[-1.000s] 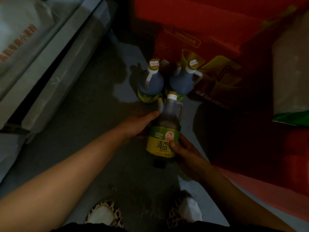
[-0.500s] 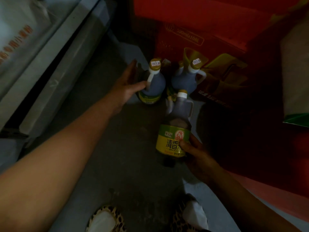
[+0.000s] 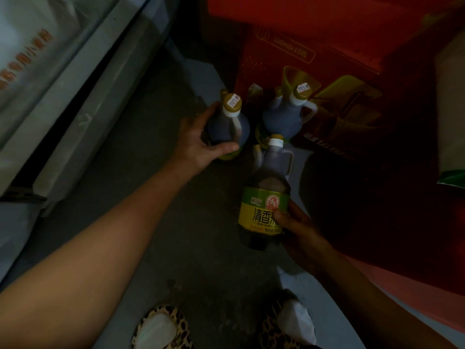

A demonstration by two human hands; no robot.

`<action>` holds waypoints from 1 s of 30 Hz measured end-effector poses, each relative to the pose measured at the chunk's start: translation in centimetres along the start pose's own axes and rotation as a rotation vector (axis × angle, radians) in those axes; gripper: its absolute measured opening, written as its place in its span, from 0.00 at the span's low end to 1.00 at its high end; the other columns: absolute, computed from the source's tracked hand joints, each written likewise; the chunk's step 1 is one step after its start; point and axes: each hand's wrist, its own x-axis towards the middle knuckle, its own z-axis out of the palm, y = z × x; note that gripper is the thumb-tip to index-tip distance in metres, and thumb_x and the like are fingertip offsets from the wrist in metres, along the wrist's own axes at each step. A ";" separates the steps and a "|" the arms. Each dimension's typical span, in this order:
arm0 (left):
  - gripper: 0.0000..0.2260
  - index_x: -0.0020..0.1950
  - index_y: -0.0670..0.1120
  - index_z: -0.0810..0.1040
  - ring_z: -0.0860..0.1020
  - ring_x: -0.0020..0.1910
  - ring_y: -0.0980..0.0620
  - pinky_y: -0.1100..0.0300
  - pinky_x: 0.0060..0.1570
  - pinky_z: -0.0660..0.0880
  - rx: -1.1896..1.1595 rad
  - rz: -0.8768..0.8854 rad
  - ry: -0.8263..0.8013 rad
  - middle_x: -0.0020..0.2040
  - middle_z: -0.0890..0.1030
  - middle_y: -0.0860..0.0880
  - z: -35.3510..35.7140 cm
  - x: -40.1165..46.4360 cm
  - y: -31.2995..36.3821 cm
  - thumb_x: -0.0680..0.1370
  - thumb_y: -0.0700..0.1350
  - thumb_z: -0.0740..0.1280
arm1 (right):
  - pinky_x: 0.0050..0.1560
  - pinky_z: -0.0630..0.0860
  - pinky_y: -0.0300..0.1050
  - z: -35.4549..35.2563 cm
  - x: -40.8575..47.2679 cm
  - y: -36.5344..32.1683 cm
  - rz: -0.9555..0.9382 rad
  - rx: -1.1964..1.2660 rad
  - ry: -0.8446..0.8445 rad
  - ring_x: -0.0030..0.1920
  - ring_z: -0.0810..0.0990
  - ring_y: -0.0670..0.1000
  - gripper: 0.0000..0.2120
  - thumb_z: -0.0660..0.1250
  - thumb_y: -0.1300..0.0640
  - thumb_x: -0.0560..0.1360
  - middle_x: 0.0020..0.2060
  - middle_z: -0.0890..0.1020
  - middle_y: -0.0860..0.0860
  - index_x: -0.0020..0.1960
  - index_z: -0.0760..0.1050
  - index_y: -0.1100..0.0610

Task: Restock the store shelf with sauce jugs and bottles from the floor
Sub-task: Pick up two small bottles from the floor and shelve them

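With one labelled sauce jug [image 3: 265,197] already gripped in the right hand [image 3: 299,230], the left hand [image 3: 198,142] clasped a second jug [image 3: 227,129] on the floor [image 3: 141,172], apparently needing only a lift toward the shelf.

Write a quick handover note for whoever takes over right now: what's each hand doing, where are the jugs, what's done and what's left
Left hand: grip closing round the body of the left jug, thumb across its front; whether it is lifted off the floor cannot be told.
Right hand: holds the labelled jug by its lower body, tilted, above the floor.
Third jug: stands on the floor against the red box, untouched.
Shelf: at left; no jugs seen on it.
Done: one jug picked up, a second being grasped.
Left: shelve both, then fetch the third.
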 end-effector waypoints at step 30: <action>0.50 0.79 0.46 0.56 0.63 0.74 0.51 0.67 0.63 0.60 0.181 -0.082 -0.153 0.75 0.65 0.50 -0.2 -0.3 -0.5 0.64 0.43 0.82 | 0.50 0.82 0.43 -0.6 0.4 -0.1 0.032 -0.074 0.027 0.61 0.83 0.54 0.51 0.87 0.42 0.51 0.61 0.84 0.54 0.70 0.73 0.52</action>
